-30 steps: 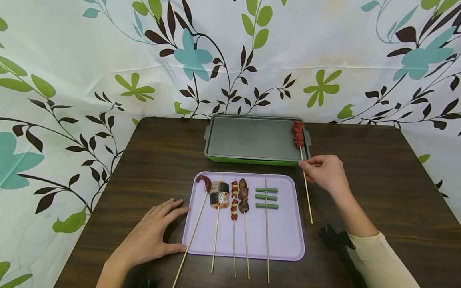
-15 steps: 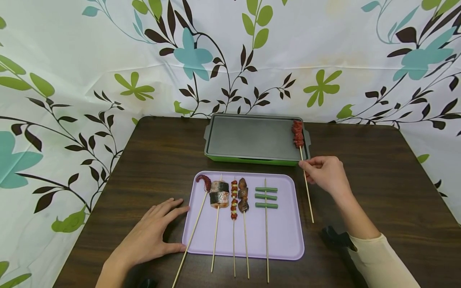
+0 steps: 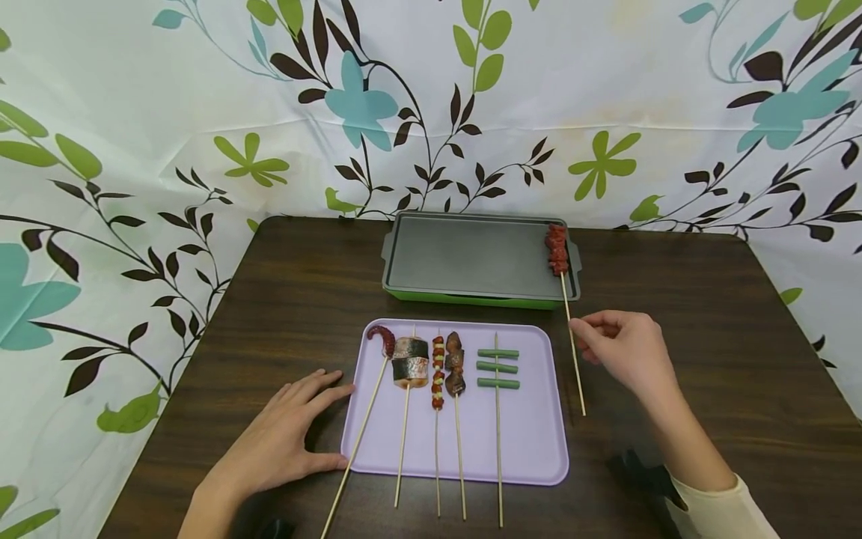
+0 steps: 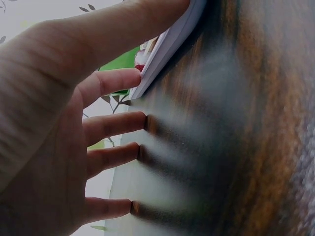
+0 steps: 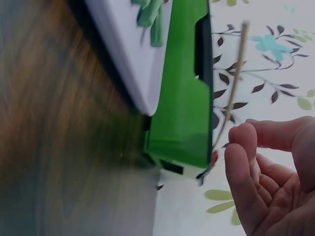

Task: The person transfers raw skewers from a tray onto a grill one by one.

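A skewer of red meat cubes (image 3: 557,251) lies with its meat on the right end of the grey griddle plate (image 3: 471,254), its stick sticking out toward the front. My right hand (image 3: 626,352) is beside that stick, fingers loosely curled; in the right wrist view the stick (image 5: 235,81) runs past the fingertips, not between them. My left hand (image 3: 286,434) lies spread at the left edge of the lilac tray (image 3: 532,442), thumb and index finger at its rim. In the left wrist view the other fingertips (image 4: 140,152) rest on the table.
On the tray lie an octopus tentacle skewer (image 3: 384,340), a fish-piece skewer (image 3: 411,363), a thin red-and-yellow skewer (image 3: 438,374), a brown meat skewer (image 3: 455,363) and a green bean skewer (image 3: 498,368). Their sticks overhang the front rim. A floral cloth (image 3: 431,97) hangs behind the table.
My right hand has let go of the red meat skewer's stick and moved slightly right and toward the front. The skewer stays on the griddle plate; my left hand has not moved.
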### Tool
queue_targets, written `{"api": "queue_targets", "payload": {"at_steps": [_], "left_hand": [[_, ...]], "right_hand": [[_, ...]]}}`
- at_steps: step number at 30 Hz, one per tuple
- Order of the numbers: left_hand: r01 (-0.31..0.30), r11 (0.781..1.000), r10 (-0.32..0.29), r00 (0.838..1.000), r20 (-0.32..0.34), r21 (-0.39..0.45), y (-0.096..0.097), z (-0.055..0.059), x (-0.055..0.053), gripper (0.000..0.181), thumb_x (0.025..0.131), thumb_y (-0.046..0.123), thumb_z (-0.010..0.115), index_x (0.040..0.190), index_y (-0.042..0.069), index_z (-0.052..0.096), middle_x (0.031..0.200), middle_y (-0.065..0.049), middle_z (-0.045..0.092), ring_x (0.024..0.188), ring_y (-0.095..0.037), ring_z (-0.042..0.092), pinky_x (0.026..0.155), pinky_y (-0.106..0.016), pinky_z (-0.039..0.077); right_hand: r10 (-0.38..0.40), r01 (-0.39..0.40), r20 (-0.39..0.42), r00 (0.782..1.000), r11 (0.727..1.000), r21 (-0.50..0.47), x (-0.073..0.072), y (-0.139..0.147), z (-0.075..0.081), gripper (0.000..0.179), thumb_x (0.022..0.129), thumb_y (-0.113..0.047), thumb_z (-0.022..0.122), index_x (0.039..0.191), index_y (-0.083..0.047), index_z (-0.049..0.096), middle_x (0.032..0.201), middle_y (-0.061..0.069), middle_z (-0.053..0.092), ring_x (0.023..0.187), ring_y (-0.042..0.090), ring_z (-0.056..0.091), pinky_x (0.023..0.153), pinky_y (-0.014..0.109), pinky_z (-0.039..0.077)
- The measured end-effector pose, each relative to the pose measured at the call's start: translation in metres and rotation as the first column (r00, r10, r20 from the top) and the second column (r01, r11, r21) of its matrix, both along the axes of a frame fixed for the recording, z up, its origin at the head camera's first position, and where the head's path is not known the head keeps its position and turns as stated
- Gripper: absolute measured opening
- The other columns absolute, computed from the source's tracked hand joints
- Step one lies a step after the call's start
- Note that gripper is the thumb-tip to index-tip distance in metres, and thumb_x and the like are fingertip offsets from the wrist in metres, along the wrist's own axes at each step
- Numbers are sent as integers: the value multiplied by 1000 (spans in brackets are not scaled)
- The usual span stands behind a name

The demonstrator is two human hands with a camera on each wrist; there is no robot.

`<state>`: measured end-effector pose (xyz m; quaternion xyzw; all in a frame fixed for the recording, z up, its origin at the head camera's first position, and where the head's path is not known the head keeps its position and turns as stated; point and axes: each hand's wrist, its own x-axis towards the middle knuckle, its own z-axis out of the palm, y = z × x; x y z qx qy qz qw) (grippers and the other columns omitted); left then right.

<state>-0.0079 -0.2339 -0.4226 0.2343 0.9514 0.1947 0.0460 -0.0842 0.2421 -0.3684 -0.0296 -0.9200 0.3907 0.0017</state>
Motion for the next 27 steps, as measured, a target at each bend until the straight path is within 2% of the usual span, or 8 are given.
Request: {"api": "queue_targets", "payload": {"at_steps": [5,10,16,21,27], "left_hand": [[4,1000,-4,1000,6,-4,0,0,-1,91,68,72,74,145,31,48,152,-1,40,140,-31,34,104,-67,28],[3,1000,-3,1000,6,-5,0,1,-1,91,67,71,75,145,31,49,152,-2,41,140,-32,34,104,-68,28],[8,1000,-8,1000,9,-9,0,2,-1,91,68,72,74,145,30,49,152,-2,40,140,-31,34,104,-67,29],[7,1000,-7,1000,7,-10,0,2,-2,91,67,71,75,144,30,49,151,-2,41,140,-31,34,104,-67,29],[9,1000,-9,1000,11,-15,0,1,-2,91,68,71,74,145,31,48,151,-2,40,140,-31,33,104,-67,28]], "right_hand": [[3,0,-83,997,999,34,23,-11,9,36,91,-41,69,92,-5,74,68,2,69,59,18,67,51,25,53],[56,-47,-142,988,997,61,44,-32,12,24,89,-33,74,87,-9,75,63,-5,66,53,10,63,44,25,46],[154,-144,-119,981,986,86,69,-60,6,9,82,-23,81,79,-18,75,54,-19,58,48,-2,54,43,23,43],[249,-234,-95,964,961,144,84,-78,-6,12,79,-23,83,73,-23,72,55,-25,50,49,-5,46,46,20,40],[343,-325,-60,937,924,202,91,-90,-24,18,77,-23,82,67,-25,68,56,-27,47,51,-8,42,49,18,38]]}}
